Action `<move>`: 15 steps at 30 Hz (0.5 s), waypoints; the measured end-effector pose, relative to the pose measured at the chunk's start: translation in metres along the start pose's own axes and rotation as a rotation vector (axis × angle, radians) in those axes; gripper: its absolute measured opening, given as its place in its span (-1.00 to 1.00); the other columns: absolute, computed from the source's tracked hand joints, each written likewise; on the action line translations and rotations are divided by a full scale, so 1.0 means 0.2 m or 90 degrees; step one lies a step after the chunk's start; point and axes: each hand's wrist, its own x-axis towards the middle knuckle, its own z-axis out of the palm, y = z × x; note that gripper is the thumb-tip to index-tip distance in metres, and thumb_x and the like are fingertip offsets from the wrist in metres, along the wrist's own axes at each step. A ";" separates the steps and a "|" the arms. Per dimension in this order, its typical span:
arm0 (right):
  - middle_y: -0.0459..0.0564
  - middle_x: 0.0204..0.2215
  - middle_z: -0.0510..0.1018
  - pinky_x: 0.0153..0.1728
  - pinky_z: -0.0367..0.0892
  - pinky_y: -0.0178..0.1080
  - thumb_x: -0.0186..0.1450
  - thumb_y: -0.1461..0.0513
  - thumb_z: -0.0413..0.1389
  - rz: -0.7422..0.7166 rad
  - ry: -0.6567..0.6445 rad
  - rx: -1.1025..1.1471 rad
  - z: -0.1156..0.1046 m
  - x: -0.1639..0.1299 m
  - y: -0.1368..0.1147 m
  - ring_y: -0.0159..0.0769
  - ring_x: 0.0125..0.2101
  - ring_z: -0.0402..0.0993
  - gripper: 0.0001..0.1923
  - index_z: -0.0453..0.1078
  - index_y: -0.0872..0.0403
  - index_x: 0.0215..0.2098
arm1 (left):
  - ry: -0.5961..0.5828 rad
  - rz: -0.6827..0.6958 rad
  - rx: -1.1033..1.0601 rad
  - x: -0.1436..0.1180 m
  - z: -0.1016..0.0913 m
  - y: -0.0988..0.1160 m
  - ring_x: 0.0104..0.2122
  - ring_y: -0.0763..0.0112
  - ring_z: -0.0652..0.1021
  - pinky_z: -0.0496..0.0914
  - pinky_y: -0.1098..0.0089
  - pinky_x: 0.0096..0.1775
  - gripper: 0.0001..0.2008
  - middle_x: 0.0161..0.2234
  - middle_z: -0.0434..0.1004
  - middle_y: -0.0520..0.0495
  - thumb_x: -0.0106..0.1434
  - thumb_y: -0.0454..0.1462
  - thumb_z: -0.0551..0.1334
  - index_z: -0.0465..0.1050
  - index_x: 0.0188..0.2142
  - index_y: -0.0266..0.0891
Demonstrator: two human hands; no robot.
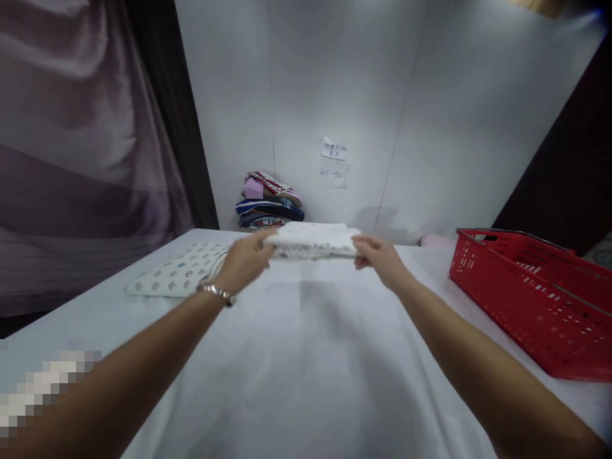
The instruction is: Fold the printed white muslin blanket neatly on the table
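My left hand (245,258) and right hand (382,260) pinch the folded white cloth (315,237) mid-frame by opposite ends; likely light, soft, best gripped there.

One head-worn view recorded: table (95,319) is seen from close above, faced forward and down, past its far edge to the wall (335,83).
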 end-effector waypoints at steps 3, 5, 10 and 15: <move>-0.10 -0.61 0.42 -0.61 0.35 -0.34 0.07 0.13 0.15 0.189 -0.034 -0.012 0.04 -0.20 0.39 -0.46 -0.67 0.33 -0.65 0.37 0.18 -0.23 | -0.189 -0.120 -0.004 -0.28 0.28 -0.20 -0.53 0.48 0.45 0.27 0.48 -0.41 -0.61 -0.54 0.46 0.08 0.16 -0.22 0.04 0.30 0.00 -0.11; -0.12 -0.65 0.39 -0.65 0.32 -0.36 0.08 0.13 0.14 0.312 -0.056 -0.011 0.07 -0.33 0.62 -0.47 -0.69 0.31 -0.65 0.37 0.18 -0.22 | -0.282 -0.150 0.046 -0.45 0.44 -0.30 -0.40 0.41 0.49 0.28 0.45 -0.33 -0.65 -0.37 0.51 0.02 0.13 -0.24 0.06 0.35 -0.06 -0.10; -0.13 -0.59 0.39 -0.64 0.31 -0.38 0.08 0.10 0.13 0.375 -0.028 0.031 0.10 -0.55 0.83 -0.48 -0.66 0.33 -0.63 0.35 0.13 -0.20 | -0.293 -0.141 0.116 -0.68 0.57 -0.38 -0.31 0.32 0.49 0.28 0.38 -0.30 -0.60 -0.30 0.52 -0.01 0.19 -0.21 -0.03 0.20 0.04 -0.06; -0.13 -0.64 0.38 -0.65 0.27 -0.39 0.08 0.04 0.11 0.376 -0.044 0.003 0.10 -0.63 0.76 -0.45 -0.66 0.33 -0.57 0.35 0.16 -0.18 | -0.346 -0.089 0.117 -0.74 0.46 -0.38 -0.27 0.30 0.48 0.29 0.34 -0.25 -0.56 -0.25 0.50 0.00 0.16 -0.21 0.00 0.21 0.06 -0.06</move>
